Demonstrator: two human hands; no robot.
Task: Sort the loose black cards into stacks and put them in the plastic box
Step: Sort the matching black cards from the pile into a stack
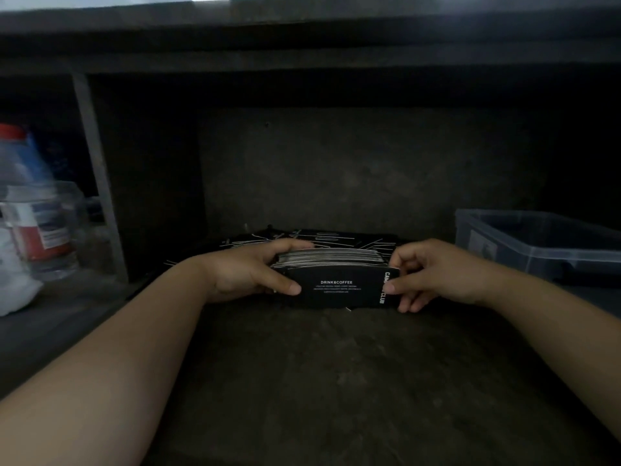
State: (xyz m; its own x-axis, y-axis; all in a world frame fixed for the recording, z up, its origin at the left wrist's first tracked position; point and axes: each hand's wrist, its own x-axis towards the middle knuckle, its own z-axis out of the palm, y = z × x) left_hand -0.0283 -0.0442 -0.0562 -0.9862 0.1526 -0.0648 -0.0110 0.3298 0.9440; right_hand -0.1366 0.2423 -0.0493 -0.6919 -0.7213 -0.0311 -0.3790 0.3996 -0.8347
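Our left hand (pixel 248 275) and right hand (pixel 433 275) each grip one end of the card stack (pixel 336 290), thumbs on the front face and fingers curled behind. It is low at the dark shelf surface (pixel 336 381), just in front of the loose cards (pixel 336 238). The stack is thick and held only at its ends. We judge that easing the squeeze on the way to the plastic box (pixel 537 243) (well off to the right) would let the middle cards sag and spill. Its long axis runs left to right, with the cards on edge and the printed face toward us
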